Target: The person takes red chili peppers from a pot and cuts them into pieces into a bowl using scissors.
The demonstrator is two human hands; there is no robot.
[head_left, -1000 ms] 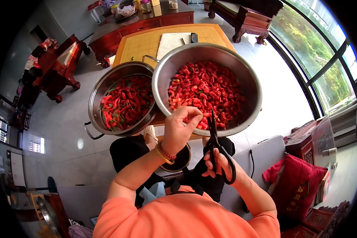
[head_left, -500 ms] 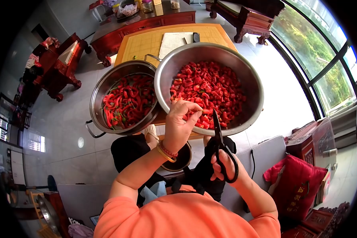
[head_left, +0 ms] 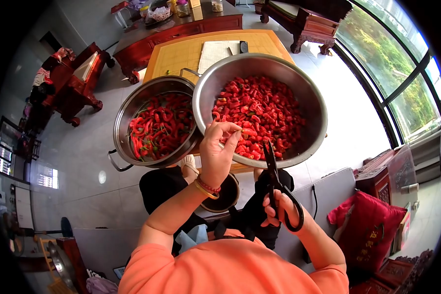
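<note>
Between the thumb and fingertips of my left hand (head_left: 219, 152) is a red chili pepper (head_left: 249, 132), held over the near side of a wide metal basin (head_left: 311, 139). Cut red chili pieces (head_left: 267, 105) fill the basin's bottom. My right hand (head_left: 285, 208) grips black scissors (head_left: 272, 171) by the handles; their blades point up toward the basin's near rim, slightly apart and clear of the pepper. Left of the basin stands a metal pot (head_left: 118, 128) with whole red chilies (head_left: 161, 122) in it, some with green stems.
Both vessels rest on a wooden table (head_left: 181, 48), with a paper pad (head_left: 215, 53) behind them. A dark bucket (head_left: 225, 195) stands below, between my legs. A red cushion (head_left: 370, 230) lies on the right, and a large window (head_left: 402, 63) is beyond.
My left hand has shifted slightly left, and more of the held pepper shows past the fingertips. The scissors' blades have opened a little, and the right hand sits slightly lower.
</note>
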